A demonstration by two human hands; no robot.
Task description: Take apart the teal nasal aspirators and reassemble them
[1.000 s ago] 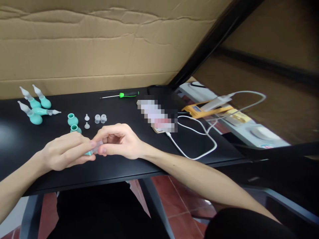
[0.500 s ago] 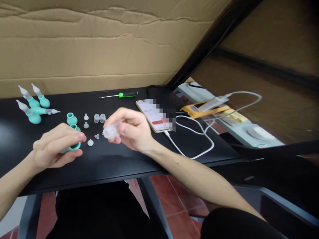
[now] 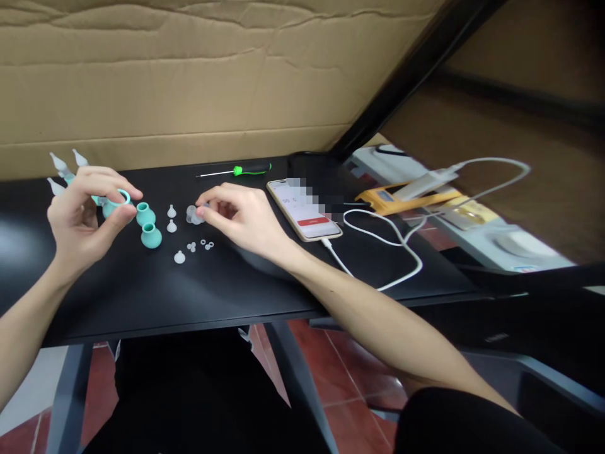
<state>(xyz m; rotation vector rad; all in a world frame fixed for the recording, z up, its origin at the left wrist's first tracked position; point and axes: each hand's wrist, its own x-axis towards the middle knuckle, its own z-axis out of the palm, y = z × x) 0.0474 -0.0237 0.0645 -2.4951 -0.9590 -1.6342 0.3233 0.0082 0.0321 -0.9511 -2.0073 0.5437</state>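
Observation:
My left hand (image 3: 87, 217) grips a teal rubber bulb (image 3: 108, 208) by its open neck, thumb and fingers around the rim. Just right of it, two more teal bulbs (image 3: 151, 236) stand on the black table, mouths up. My right hand (image 3: 243, 217) pinches at a clear plastic collar (image 3: 202, 213), its fingertips partly covering it. Touching or very close to that is another clear collar (image 3: 191, 213). Between the hands lie white funnel-shaped pieces (image 3: 171, 226), one of them set nearer (image 3: 179, 257). Tiny clear discs (image 3: 191, 246) and small rings (image 3: 208, 245) lie below my right fingers.
Assembled teal bulbs with pointed clear tips (image 3: 57, 162) stand behind my left hand. A green-and-black screwdriver (image 3: 253, 169) lies at the back. To the right are a phone (image 3: 305, 211), its white cable (image 3: 409, 271) and a yellow device (image 3: 380, 200). Cardboard (image 3: 189, 94) walls the rear.
My left hand has carried the teal bulb back and left, away from the near edge. My right hand has moved the clear collar back and down to the other collars. The view shifted slightly.

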